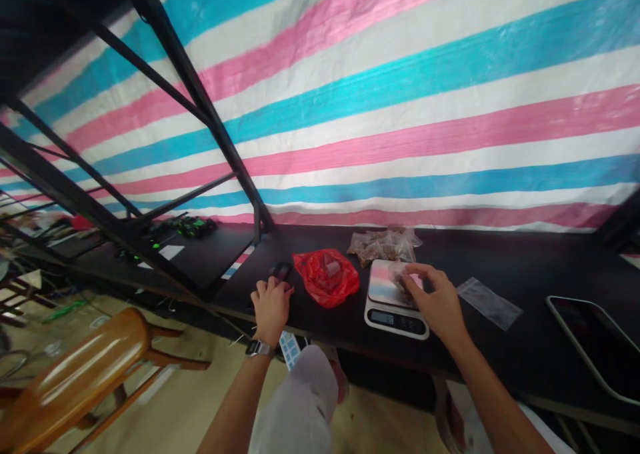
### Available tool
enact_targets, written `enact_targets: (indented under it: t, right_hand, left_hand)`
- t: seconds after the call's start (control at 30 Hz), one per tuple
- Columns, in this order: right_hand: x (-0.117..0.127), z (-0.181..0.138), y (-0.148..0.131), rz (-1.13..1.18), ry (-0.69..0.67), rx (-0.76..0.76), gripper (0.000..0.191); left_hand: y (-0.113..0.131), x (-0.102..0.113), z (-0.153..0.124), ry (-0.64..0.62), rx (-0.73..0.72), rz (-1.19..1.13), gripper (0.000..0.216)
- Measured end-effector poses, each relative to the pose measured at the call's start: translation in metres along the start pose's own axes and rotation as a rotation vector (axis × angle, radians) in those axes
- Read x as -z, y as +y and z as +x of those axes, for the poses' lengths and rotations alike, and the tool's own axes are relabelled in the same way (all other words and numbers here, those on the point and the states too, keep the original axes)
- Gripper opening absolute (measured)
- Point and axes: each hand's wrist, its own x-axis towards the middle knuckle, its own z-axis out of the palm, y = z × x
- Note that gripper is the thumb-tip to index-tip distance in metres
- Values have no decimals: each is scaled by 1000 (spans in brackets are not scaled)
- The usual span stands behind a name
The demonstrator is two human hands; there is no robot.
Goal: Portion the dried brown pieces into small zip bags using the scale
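Observation:
My left hand point(270, 305) rests on the black table's front edge with its fingers curled down onto a small dark device point(280, 271). My right hand point(434, 299) reaches over a white digital kitchen scale point(395, 311) and its fingers close on a small clear bag point(400, 274) lying on the scale's plate. A crumpled red plastic bag point(327, 277) lies between the two hands. Behind the scale sits a pile of several clear bags with brown contents point(384, 244).
An empty clear bag point(489, 302) lies right of the scale, and a dark tray point(595, 344) sits at the far right. A wooden chair point(80, 367) stands at lower left. Black metal frame bars point(200, 101) rise at left; a striped tarp point(400, 94) hangs behind.

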Motion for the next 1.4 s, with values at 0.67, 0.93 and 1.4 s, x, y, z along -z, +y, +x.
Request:
enact_targets:
  t: [0.67,0.93,1.4]
  right_hand:
    - [-8,-1,-5,32,5,28,29]
    - [-14,-3,-7,48,-1,6,26]
    - [-6,-2,-9,55,53,1,25]
  left_hand:
    - [161,88,18,59,-592,-425,17]
    - [174,80,15,26,-666,-474,9]
    - [133,19,9,354,-311,-930,28]
